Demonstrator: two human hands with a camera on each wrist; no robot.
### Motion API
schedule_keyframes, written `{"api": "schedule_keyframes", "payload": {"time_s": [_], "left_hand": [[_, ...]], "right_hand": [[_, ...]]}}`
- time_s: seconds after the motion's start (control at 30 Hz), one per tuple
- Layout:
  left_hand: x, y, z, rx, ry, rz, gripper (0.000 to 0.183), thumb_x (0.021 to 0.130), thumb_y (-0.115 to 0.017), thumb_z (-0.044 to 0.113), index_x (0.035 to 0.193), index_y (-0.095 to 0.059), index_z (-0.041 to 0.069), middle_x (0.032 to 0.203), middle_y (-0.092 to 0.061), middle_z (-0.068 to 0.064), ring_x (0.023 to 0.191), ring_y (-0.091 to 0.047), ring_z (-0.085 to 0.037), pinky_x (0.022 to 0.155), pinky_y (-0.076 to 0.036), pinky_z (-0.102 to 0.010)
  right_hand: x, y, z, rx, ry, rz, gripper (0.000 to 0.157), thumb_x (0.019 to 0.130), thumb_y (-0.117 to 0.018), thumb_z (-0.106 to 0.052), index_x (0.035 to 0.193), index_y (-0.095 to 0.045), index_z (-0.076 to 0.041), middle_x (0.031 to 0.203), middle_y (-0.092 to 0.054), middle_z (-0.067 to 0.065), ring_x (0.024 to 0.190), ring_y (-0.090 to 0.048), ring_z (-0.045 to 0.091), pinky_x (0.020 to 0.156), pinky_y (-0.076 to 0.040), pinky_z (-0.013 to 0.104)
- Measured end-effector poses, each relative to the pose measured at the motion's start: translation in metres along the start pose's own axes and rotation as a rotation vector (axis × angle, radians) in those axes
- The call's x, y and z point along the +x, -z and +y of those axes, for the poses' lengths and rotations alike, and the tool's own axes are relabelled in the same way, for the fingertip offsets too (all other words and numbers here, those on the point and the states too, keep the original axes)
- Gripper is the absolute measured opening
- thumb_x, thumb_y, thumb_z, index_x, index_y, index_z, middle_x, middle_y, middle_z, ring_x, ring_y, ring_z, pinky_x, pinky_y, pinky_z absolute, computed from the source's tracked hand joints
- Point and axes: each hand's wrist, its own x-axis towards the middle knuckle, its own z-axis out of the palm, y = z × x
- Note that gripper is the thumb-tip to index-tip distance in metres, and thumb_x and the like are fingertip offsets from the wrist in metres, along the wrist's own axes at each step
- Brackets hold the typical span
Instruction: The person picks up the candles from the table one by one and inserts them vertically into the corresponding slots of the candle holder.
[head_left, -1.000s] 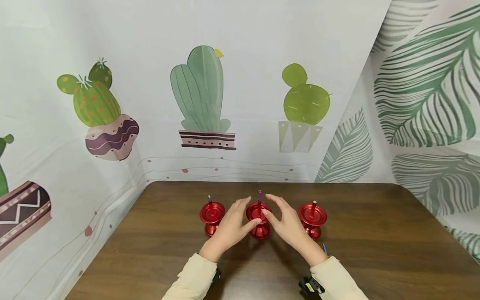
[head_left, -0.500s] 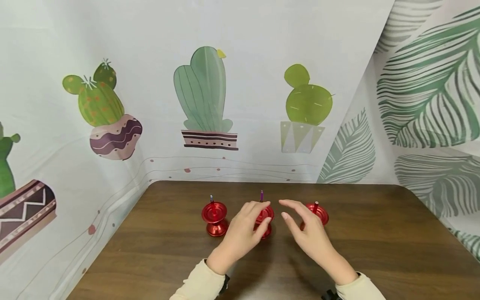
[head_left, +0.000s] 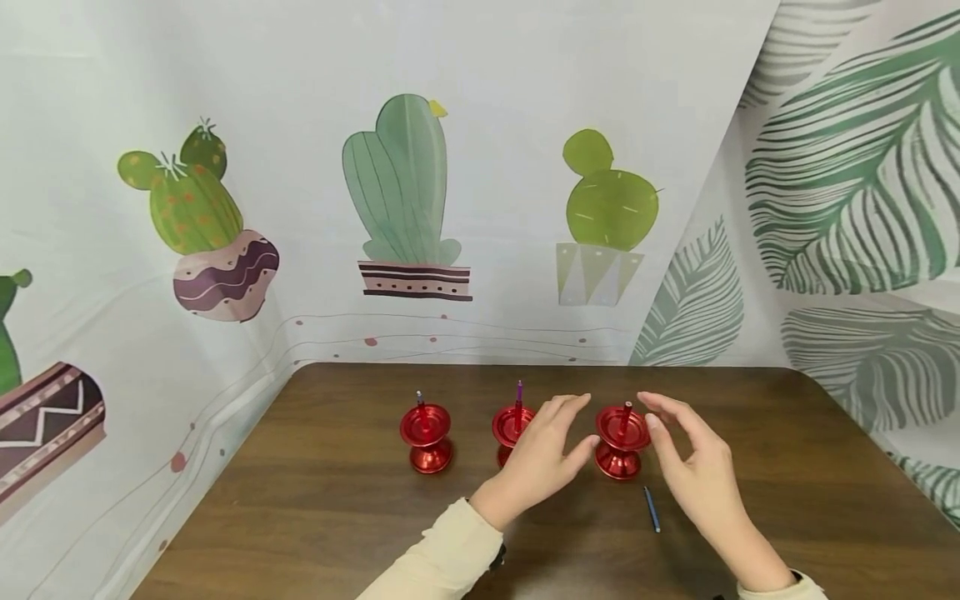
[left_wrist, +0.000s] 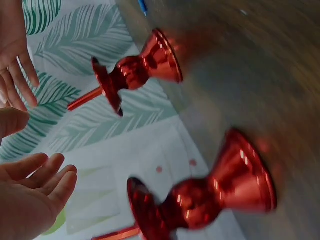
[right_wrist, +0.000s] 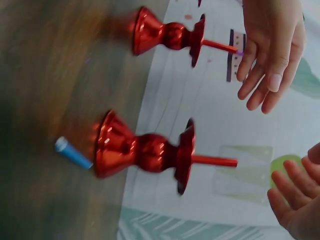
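Observation:
My left hand [head_left: 540,454] and right hand [head_left: 697,467] are held on either side of the right-hand red candle holder [head_left: 619,458], fingers spread and loosely bent, holding nothing. That holder's upright tube [right_wrist: 215,160] has no candle in it. On the table in front of it lies a thin blue candle [head_left: 652,508]. The middle red candle holder [head_left: 510,425] carries a thin purple candle [head_left: 520,390] and is partly covered by my left hand. In the right wrist view my left hand [right_wrist: 274,45] shows with its fingers near the purple tip.
The left red candle holder [head_left: 430,454] stands in line with the others, with a thin pale-blue candle [head_left: 419,396] in its tube. The brown wooden table [head_left: 300,500] ends at the back against a cactus-printed cloth [head_left: 510,167].
Both hands have moved right, from around the middle candle holder to around the right one. The blue candle on the table now shows in full. All three holders stand where they were.

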Motion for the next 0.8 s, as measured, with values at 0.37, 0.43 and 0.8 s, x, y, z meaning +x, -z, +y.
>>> {"api": "schedule_keyframes", "payload": {"time_s": [0.37, 0.43, 0.8], "left_hand": [[0.023, -0.037, 0.002, -0.097, 0.161, -0.155, 0.064, 0.093, -0.064, 0.032, 0.144, -0.039, 0.003, 0.142, -0.046, -0.009, 0.131, -0.043, -0.017, 0.105, -0.039, -0.028], [0.026, -0.042, 0.002, -0.106, 0.187, -0.177, 0.067, 0.092, -0.065, 0.034, 0.145, -0.038, 0.003, 0.143, -0.045, -0.009, 0.131, -0.043, -0.017, 0.104, -0.040, -0.028], [0.035, -0.057, 0.004, -0.092, 0.276, -0.233, 0.076, 0.087, -0.070, 0.040, 0.144, -0.039, 0.001, 0.141, -0.046, -0.010, 0.126, -0.047, -0.017, 0.099, -0.044, -0.026]], "right_hand": [[-0.019, 0.013, 0.030, -0.200, -0.192, -0.082, 0.028, 0.092, -0.061, -0.004, 0.121, -0.061, -0.001, 0.116, -0.065, 0.017, 0.105, -0.059, 0.011, 0.087, -0.044, 0.019], [-0.022, 0.013, 0.035, -0.217, -0.194, -0.117, 0.031, 0.092, -0.061, -0.004, 0.122, -0.059, 0.000, 0.118, -0.064, 0.020, 0.104, -0.061, 0.031, 0.084, -0.048, 0.037], [-0.029, 0.012, 0.044, -0.264, -0.307, -0.368, 0.046, 0.098, -0.056, -0.016, 0.134, -0.046, 0.010, 0.133, -0.046, 0.036, 0.121, -0.042, 0.055, 0.092, -0.036, 0.069]]}}
